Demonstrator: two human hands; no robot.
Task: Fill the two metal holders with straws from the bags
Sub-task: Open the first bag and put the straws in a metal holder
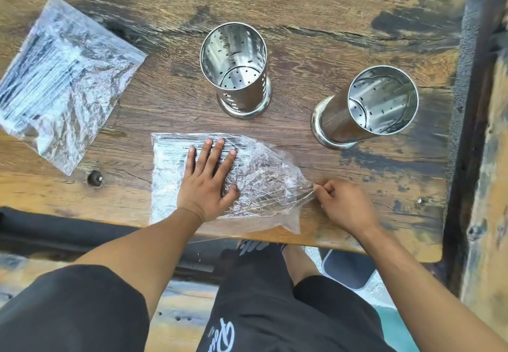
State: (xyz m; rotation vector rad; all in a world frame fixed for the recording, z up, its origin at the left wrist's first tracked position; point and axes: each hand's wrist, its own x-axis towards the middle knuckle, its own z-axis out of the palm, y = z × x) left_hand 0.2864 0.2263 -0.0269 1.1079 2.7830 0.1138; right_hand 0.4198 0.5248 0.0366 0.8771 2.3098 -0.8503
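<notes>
**Fingers on the near bag**

Fingers (pixel 211 151) of the left hand (pixel 204 184) lay spread flat on the near bag (pixel 165 186) at lower centre; the right hand (pixel 343 203) pinched its open end (clear plastic). Both metal holders (pixel 233 68) (pixel 382 99) stood empty on the tabletop (pixel 330 35); a second bag (pixel 60 82) lay upper left.

The table (pixel 316 8) in front of me is brown grained wood with black scorched-looking patches, densest at upper right. Both metal holders (pixel 236 71) (pixel 368 107) are shiny silver with rows of small dark perforations. The clear plastic bags (pixel 63 82) (pixel 261 181) show crinkled white glare over dark striped contents; my shorts (pixel 261 310) are black with white lettering.
</notes>
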